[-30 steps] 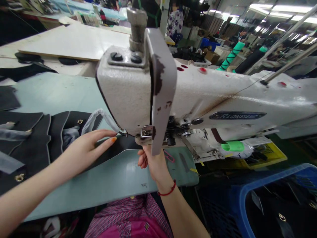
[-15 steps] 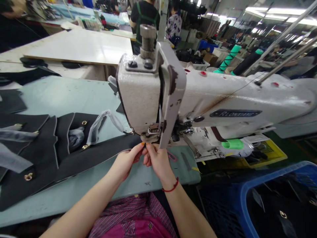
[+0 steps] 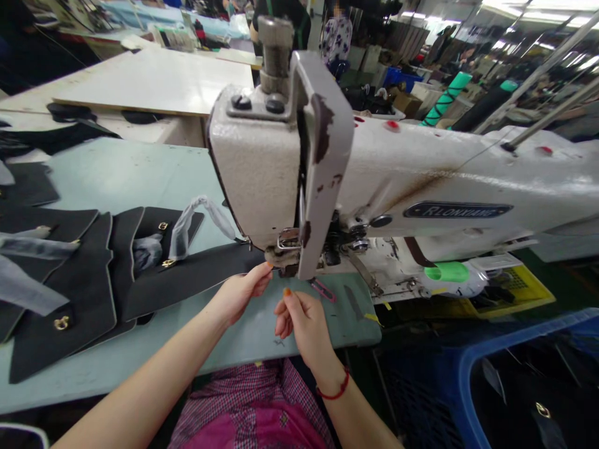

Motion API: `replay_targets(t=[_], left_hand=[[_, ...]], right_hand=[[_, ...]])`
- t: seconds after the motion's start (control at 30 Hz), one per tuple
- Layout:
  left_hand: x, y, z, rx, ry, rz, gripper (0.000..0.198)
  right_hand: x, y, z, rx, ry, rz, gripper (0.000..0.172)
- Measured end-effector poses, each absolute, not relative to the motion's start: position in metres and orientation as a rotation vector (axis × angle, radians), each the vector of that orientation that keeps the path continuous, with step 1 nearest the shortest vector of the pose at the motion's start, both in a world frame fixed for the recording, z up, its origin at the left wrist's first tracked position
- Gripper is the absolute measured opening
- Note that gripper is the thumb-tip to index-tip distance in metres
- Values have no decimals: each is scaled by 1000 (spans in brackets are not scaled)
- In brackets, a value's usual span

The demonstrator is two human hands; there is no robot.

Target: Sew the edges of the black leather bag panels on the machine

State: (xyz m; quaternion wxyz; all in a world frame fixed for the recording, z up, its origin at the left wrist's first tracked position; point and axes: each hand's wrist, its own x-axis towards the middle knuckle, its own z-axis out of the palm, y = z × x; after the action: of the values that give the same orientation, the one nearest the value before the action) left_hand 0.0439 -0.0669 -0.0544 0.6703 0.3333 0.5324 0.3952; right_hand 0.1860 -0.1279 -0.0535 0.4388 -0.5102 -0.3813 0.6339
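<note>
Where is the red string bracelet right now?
In the head view, the red string bracelet sits on the right wrist, just below the right hand.

From the right hand (image 3: 304, 327), a white sewing-machine head (image 3: 255, 168) is blocking twelve o'clock — pale green tabletop (image 3: 341, 330) is lying open at four.

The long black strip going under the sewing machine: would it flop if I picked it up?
The long black strip probably bends without going limp, since it lies smooth and unwrinkled. It looks thin, so likely light. Its end seems caught under the metal presser foot of the white sewing machine, so it may resist pulling.
</note>
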Motion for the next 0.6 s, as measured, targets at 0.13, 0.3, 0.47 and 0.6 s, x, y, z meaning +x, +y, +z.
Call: replay_targets(t=[0.13,0.3,0.47,0.6], left_hand=[[43,-61,-57,728,1107,897,37],[47,-58,-57,692,1110,968,35],[60,-64,-55,626,1171,1095,35],[79,-74,-55,551,1229,1225,38]], right_hand=[[185,-138,-54,-1239,-942,1627,51],[183,-142,-52,-1239,-944,1672,51],[184,-143,-54,-1238,-969,1694,52],[186,-144,-60,-1254,-985,1689,52]])
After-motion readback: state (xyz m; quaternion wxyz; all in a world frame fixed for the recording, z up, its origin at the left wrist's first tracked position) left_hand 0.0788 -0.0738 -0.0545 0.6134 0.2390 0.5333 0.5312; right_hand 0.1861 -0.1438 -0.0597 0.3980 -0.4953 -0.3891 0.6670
